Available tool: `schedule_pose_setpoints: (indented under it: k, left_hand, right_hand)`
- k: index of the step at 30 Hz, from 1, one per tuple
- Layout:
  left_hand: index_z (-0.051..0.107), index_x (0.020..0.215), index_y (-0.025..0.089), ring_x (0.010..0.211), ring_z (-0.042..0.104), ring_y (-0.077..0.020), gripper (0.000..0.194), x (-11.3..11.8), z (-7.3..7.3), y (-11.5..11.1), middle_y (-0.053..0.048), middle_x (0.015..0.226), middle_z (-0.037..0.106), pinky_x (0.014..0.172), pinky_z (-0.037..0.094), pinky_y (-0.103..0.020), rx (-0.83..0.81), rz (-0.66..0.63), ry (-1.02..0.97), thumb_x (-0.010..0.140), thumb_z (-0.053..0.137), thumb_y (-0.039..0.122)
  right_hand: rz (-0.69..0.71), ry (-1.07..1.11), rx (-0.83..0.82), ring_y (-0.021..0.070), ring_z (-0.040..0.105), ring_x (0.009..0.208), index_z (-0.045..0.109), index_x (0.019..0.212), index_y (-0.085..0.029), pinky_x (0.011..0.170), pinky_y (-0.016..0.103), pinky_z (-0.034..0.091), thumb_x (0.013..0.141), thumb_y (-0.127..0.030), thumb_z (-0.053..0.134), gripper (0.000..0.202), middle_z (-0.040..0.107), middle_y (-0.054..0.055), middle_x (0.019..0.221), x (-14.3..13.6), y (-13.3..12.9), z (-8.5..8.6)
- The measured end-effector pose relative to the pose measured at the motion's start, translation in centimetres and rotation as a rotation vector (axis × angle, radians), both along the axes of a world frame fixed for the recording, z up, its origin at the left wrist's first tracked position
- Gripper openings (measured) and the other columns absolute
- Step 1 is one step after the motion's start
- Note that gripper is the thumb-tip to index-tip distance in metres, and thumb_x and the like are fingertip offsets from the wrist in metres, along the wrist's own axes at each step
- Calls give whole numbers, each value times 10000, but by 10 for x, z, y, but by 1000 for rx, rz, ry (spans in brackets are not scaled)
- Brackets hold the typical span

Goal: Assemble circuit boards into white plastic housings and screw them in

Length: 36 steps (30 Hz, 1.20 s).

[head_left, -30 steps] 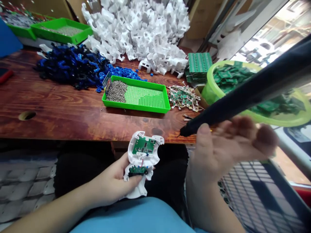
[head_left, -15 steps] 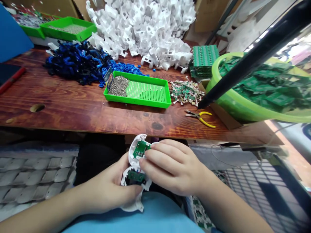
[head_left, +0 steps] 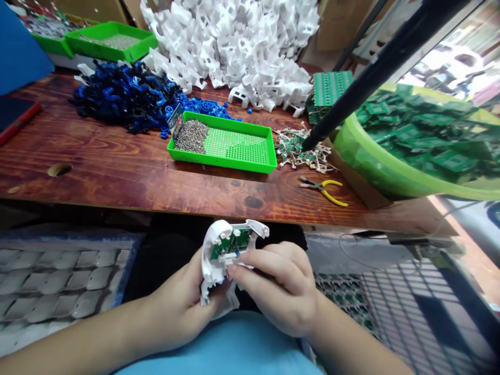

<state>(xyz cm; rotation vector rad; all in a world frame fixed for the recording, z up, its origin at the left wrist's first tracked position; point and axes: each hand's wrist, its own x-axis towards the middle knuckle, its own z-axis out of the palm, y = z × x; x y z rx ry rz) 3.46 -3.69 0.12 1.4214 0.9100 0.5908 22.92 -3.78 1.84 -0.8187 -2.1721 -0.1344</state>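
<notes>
A white plastic shell (head_left: 211, 256) with a green circuit board (head_left: 239, 238) inside is held above my lap, in front of the table edge. My left hand (head_left: 191, 297) is closed around its left side and underside. With thumb and fingertips together, my right hand (head_left: 279, 284) pinches at a small white connector (head_left: 228, 258) at the board's lower edge. Thin coloured wires show just below the connector. A second white shell part hangs beneath, mostly hidden by my left hand.
On the wooden table (head_left: 105, 172) lie a green tray (head_left: 222, 162) of screws, yellow-handled pliers (head_left: 323, 190), blue parts (head_left: 125, 99), white shells (head_left: 242, 47) and wired boards (head_left: 289, 148). A black pole (head_left: 375, 78) slants in front of a green tub (head_left: 351, 151) of circuit boards.
The shell has turned so the board's wide side shows, and the lower part has swung beneath it. My right fingers have moved from the board's right side to the connector.
</notes>
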Motion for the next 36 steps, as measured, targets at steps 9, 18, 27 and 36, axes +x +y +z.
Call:
schedule_pose_setpoints:
  k: [9,18,27,36]
  left_hand:
    - [385,1299,160,1095,583,-171,449,-4,-7,9,-104,1242,584,964,444,-236,262,-159,34,869,504,199]
    - [407,1262,186,1008,613,-129,428,-6,-5,11,-39,1147,631,902,461,-170,250,-172,17,852,530,195]
    - [465,1172,164,962,612,-144,334,-6,-14,10,-50,1060,628,924,470,-222,296,-205,48,843,522,160]
    - [408,1178,239,1020,589,-130,471,-11,-17,10,-17,1090,600,927,450,-201,486,-209,58,776,491,7]
  right_hand:
    - [12,-7,66,143,504,780,684,1001,-95,581,323,376,818,-71,576,214,582,51,888,3,-3,-8]
    - [-4,41,44,145,509,782,673,1024,-89,606,332,396,814,-61,576,233,554,51,924,1,-3,-15]
    - [-39,86,-44,144,514,731,673,981,-83,617,323,415,798,-39,575,212,576,56,820,-2,-13,-17]
    - [-37,189,-171,127,536,738,633,915,-97,624,286,447,806,-37,577,136,597,54,793,-8,-11,-9]
